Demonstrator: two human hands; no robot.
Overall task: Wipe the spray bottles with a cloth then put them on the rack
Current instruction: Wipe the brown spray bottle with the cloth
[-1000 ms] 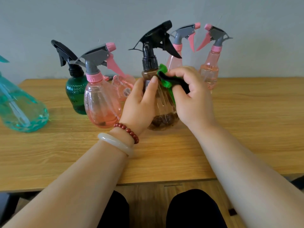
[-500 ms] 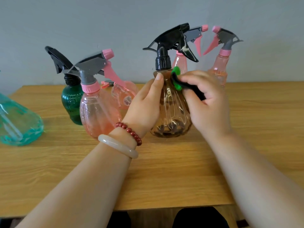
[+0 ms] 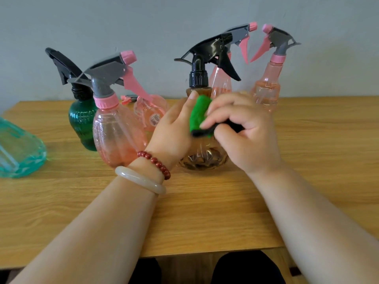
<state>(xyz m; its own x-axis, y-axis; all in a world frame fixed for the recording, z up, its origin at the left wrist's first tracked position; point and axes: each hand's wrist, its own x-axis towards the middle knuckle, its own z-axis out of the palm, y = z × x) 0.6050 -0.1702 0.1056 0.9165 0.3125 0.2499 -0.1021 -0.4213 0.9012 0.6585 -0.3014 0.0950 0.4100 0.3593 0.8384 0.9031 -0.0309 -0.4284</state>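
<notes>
The bottle (image 3: 205,160) is clear brown with a black sprayer (image 3: 207,52) — the cloth (image 3: 198,115) green, edged black. The table (image 3: 205,212) shows pale wood grain, the bracelet (image 3: 155,162) red beads.

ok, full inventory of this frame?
brown spray bottle: 1, black trigger head, table centre
pink spray bottles: 4, translucent; one front left, one low behind it, two back right
green spray bottle: 1, dark, black head, back left
teal bottle: 1, left edge, cut off
cloth: 1, green and black, against brown spray bottle
table: 1, light wood
bead bracelet: 1, red, left wrist
bangle: 1, pale, left wrist
left hand: grips brown spray bottle
right hand: grips cloth
</notes>
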